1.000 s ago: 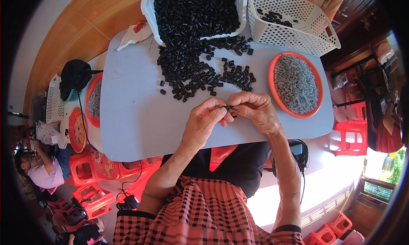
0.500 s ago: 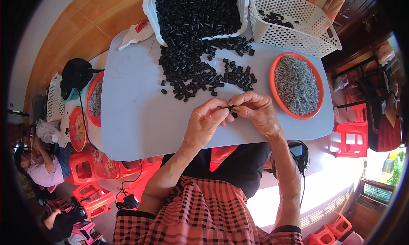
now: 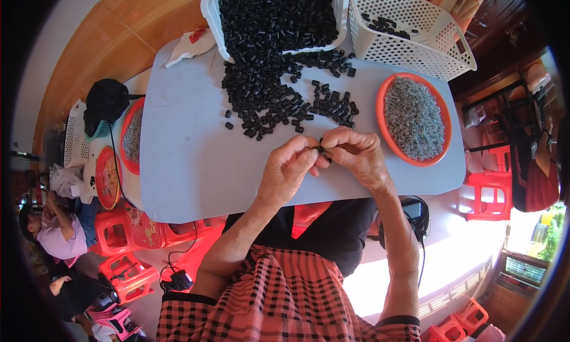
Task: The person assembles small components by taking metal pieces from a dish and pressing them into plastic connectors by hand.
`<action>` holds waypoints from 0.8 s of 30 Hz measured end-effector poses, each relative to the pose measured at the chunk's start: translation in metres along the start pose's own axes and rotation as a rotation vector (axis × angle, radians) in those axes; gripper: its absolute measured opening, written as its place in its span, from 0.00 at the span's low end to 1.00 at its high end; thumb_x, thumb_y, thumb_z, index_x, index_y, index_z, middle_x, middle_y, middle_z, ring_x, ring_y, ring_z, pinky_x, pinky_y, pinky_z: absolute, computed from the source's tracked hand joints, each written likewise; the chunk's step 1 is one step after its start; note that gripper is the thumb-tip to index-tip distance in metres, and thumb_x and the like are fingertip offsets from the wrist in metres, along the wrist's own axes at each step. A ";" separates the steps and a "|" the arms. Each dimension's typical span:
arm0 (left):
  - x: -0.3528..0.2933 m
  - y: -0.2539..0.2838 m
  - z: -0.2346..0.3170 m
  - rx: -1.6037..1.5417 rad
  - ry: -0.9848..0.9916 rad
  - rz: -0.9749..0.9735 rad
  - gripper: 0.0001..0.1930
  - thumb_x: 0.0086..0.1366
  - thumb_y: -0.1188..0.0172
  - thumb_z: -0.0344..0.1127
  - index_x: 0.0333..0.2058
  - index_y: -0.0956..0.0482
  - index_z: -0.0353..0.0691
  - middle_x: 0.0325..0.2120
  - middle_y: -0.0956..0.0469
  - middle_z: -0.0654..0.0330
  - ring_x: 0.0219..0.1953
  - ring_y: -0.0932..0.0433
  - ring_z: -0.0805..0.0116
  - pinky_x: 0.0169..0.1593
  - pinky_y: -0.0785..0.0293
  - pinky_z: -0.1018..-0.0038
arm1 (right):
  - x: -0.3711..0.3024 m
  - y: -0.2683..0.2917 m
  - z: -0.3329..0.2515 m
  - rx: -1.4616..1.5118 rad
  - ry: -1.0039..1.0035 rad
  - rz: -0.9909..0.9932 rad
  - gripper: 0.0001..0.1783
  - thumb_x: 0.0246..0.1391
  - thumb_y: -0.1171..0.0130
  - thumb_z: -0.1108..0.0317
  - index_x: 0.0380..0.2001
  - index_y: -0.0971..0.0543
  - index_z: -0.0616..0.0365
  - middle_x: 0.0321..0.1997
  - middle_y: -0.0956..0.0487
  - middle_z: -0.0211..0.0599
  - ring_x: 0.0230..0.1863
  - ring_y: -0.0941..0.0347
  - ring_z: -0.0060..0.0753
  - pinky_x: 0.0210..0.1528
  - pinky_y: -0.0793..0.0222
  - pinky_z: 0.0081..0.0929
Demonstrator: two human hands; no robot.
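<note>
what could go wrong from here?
1. Slip: the black piece is tiny and mostly covered by the fingertip grip of the left hand and right hand, so it could drop.
2. Mix-up: once dropped, it might get lost in the similar loose pile just beyond.
3. Spill: the right hand is near the orange bowl; a bump could scatter its grey bits.

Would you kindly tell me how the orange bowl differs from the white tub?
The orange bowl has a rounded rim; the white tub looks squarish, though the picture cuts off its far side. The bowl holds small grey pieces within its rim; the tub holds black parts, with more strewn before it on the table. Both hold a great many small pieces.
</note>
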State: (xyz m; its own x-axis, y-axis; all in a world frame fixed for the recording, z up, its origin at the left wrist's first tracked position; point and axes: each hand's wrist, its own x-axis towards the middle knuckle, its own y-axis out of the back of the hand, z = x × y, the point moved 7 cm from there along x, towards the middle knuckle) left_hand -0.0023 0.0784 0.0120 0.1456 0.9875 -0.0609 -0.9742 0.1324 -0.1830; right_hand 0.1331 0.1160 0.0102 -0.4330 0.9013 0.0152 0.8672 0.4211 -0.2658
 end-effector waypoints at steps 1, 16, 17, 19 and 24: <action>0.000 0.000 0.001 -0.001 -0.001 0.001 0.11 0.67 0.50 0.33 0.42 0.27 0.31 0.28 0.21 0.58 0.31 0.24 0.76 0.35 0.27 0.79 | 0.000 0.000 -0.001 -0.005 0.003 -0.001 0.07 0.52 0.42 0.82 0.35 0.19 0.63 0.37 0.23 0.29 0.37 0.28 0.18 0.43 0.30 0.18; -0.002 0.004 0.008 0.128 -0.009 -0.019 0.09 0.67 0.50 0.32 0.39 0.27 0.32 0.27 0.20 0.59 0.29 0.24 0.77 0.33 0.27 0.79 | 0.000 -0.002 0.003 0.024 -0.048 -0.026 0.06 0.51 0.42 0.83 0.33 0.21 0.66 0.33 0.22 0.28 0.36 0.28 0.17 0.42 0.30 0.18; -0.003 0.004 0.008 0.125 -0.003 -0.019 0.09 0.67 0.50 0.32 0.39 0.27 0.32 0.27 0.20 0.59 0.29 0.24 0.76 0.33 0.27 0.79 | 0.001 -0.004 0.003 0.024 -0.049 -0.028 0.06 0.51 0.42 0.83 0.33 0.21 0.66 0.33 0.22 0.28 0.36 0.28 0.17 0.42 0.30 0.18; -0.003 0.004 0.008 0.120 0.002 -0.019 0.09 0.67 0.50 0.32 0.39 0.27 0.32 0.27 0.20 0.59 0.29 0.24 0.76 0.33 0.27 0.79 | 0.000 -0.005 0.001 -0.016 -0.056 -0.009 0.05 0.51 0.42 0.82 0.33 0.21 0.66 0.33 0.22 0.28 0.37 0.28 0.17 0.43 0.30 0.18; -0.004 0.007 0.003 0.204 -0.016 -0.006 0.08 0.66 0.50 0.30 0.38 0.26 0.32 0.27 0.21 0.59 0.30 0.24 0.75 0.34 0.27 0.78 | -0.001 -0.007 0.002 0.020 -0.025 -0.030 0.05 0.51 0.41 0.83 0.33 0.20 0.66 0.35 0.23 0.29 0.38 0.28 0.18 0.43 0.29 0.19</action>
State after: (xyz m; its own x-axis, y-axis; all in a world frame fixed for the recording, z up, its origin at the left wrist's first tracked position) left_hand -0.0101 0.0754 0.0144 0.1508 0.9876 -0.0440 -0.9882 0.1518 0.0196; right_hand 0.1272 0.1122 0.0102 -0.4650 0.8853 -0.0003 0.8487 0.4456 -0.2849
